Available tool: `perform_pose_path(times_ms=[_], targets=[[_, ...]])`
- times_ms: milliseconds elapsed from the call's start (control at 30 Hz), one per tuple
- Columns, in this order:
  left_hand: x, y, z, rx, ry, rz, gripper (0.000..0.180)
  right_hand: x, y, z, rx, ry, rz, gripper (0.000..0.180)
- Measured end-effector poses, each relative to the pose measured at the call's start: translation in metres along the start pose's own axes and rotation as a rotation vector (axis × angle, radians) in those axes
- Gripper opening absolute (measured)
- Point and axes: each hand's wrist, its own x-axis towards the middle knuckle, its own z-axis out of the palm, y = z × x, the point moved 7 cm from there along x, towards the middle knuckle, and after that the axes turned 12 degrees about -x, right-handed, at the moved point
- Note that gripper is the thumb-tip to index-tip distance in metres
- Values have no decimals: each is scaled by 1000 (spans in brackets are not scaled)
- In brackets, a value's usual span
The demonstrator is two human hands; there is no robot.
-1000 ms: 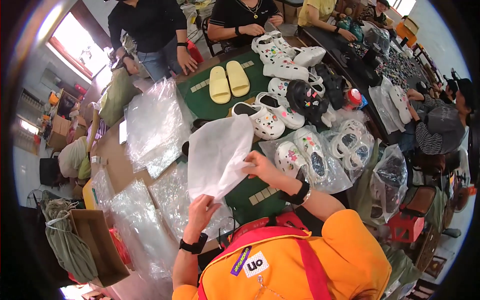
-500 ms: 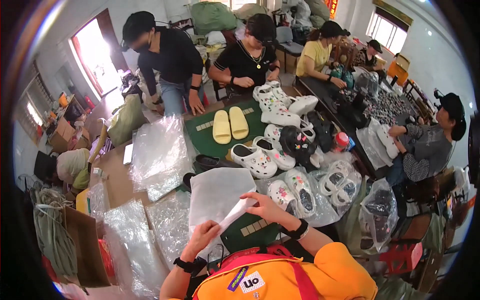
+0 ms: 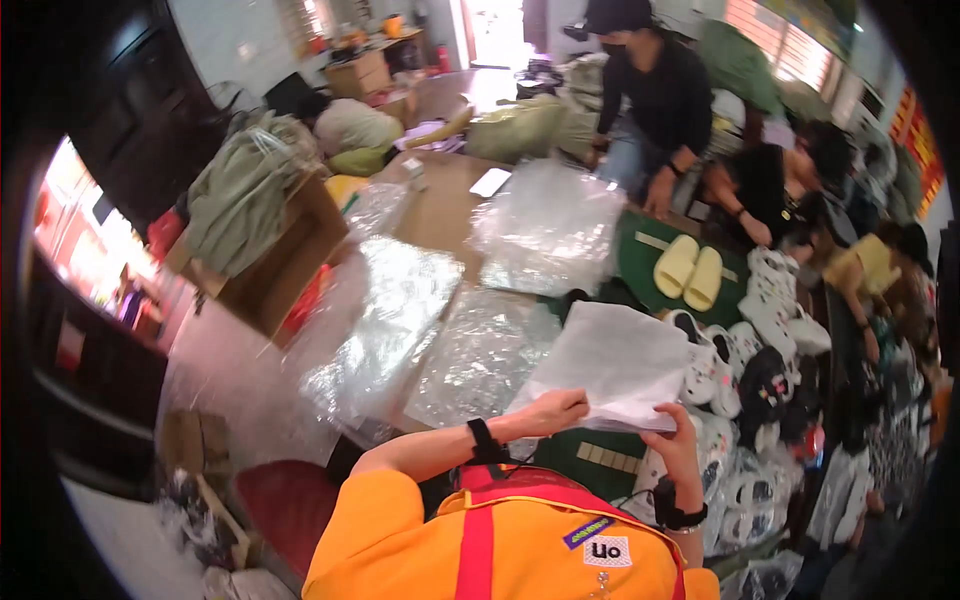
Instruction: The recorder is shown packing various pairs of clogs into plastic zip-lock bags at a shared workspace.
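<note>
Before me a frosted white bag [image 3: 617, 350] lies spread over the near part of the green mat. My left hand [image 3: 558, 411] is closed at the bag's near edge, its fingers curled in. On the right, my right hand [image 3: 680, 445] grips the near right corner between thumb and fingers. Just beyond the bag sits a pair of pale yellow slides [image 3: 688, 273] on the green mat [image 3: 640, 262]. White clogs with charms [image 3: 708, 362] crowd the bag's right side, with black clogs [image 3: 768, 385] among them.
Clear plastic bags [image 3: 385, 320] are spread left of the white bag, and another clear stack [image 3: 550, 225] lies farther back. A cardboard box [image 3: 275, 275] heaped with green cloth stands at the left. Across the table, a person in black [image 3: 660, 100] stands; others work to the right.
My view has swung left, so the table now appears farther right. Both hands remain at the white bag's near edge.
</note>
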Motion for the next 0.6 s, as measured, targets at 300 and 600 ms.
perform_pose_path(times_ms=[300, 600], targets=[[-26, 42, -25, 134, 349, 365, 20, 16, 12, 15, 33, 38, 132, 22], [-30, 65, 13, 441, -42, 737, 28, 22, 7, 2, -598, 260, -270, 23]])
